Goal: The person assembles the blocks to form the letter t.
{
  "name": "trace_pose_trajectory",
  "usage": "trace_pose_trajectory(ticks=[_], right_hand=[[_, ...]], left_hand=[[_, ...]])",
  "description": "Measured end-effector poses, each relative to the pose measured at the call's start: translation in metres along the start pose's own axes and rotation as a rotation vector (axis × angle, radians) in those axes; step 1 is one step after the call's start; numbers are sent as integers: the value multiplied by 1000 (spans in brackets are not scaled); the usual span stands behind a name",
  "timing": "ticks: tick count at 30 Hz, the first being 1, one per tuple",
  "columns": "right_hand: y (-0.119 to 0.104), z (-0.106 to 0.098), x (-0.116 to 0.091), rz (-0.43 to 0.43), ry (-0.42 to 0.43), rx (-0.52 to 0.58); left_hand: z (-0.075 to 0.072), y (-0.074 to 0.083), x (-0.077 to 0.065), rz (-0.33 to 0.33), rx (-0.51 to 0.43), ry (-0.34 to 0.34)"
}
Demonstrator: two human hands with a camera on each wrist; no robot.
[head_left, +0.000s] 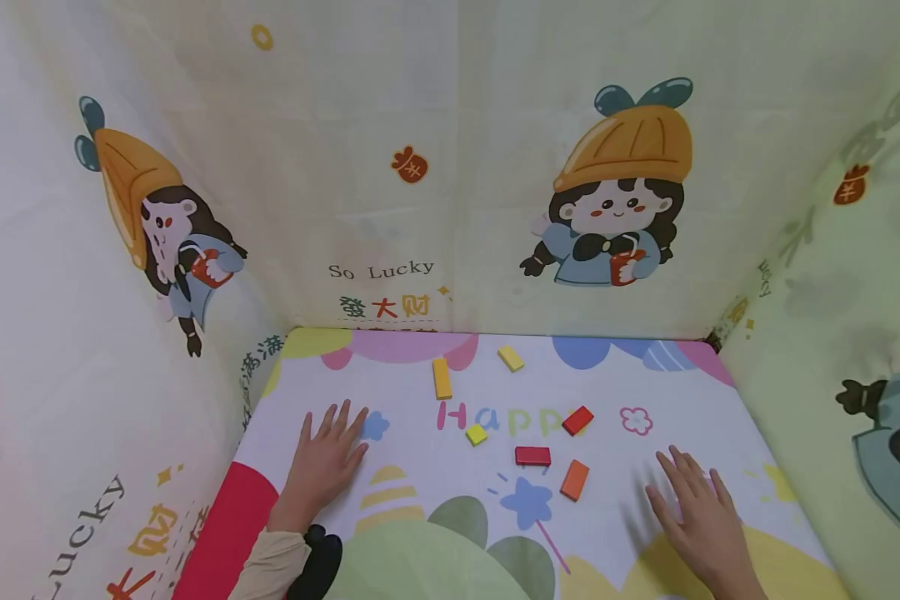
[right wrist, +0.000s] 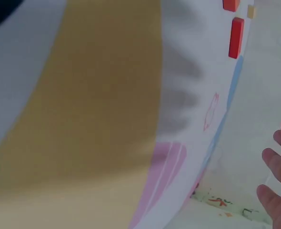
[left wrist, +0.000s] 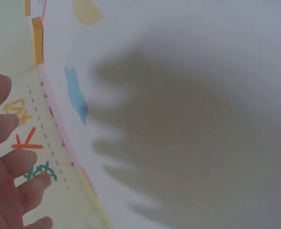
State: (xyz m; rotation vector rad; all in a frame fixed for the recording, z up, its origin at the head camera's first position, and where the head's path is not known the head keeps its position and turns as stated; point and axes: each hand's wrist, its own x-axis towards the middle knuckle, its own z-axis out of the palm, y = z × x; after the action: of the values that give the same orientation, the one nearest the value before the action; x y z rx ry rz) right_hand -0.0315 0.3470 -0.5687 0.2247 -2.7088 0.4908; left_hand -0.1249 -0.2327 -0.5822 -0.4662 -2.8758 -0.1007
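My left hand (head_left: 324, 467) is over the left part of the table, fingers spread, holding nothing. In the left wrist view its fingers (left wrist: 21, 162) stand apart above a soft shadow. On the right side my right hand (head_left: 699, 517) hovers, also spread and holding nothing. Several wooden-looking blocks lie between the hands: a long orange-yellow block (head_left: 442, 379), a pale yellow block (head_left: 511, 359), a small bright yellow block (head_left: 476, 434), one red block (head_left: 577, 421), another red block (head_left: 532, 456) and an orange block (head_left: 574, 481). Neither hand touches a block.
A printed tabletop (head_left: 390, 400) with "Happy" lettering, a star wand and flowers carries the blocks. Cloth walls (head_left: 480, 208) with cartoon figures enclose it at the back and both sides. A black strap-like item (head_left: 322, 562) sits at the left sleeve (head_left: 272, 565).
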Motion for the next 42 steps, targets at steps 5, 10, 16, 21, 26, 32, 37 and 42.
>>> trace_pose_trajectory(ticks=[5,10,16,21,26,32,37,42], right_hand=[[-9,17,5,-60,113,29],[-23,34,8,-66,156,63],[-40,50,9,-29,143,100],[-51,56,12,-14,144,143],[-61,61,16,9,126,185],[-74,73,23,-16,147,250],[-87,83,32,-59,148,295],[-99,97,38,-107,122,358]], left_hand=[[8,9,4,-45,-69,6],[19,16,10,-67,-136,47],[28,27,15,-113,-234,50],[33,35,19,-159,-308,63],[39,41,27,-166,-487,101],[45,47,43,-205,-679,85],[56,53,56,-219,-721,76],[63,57,67,-190,-724,110]])
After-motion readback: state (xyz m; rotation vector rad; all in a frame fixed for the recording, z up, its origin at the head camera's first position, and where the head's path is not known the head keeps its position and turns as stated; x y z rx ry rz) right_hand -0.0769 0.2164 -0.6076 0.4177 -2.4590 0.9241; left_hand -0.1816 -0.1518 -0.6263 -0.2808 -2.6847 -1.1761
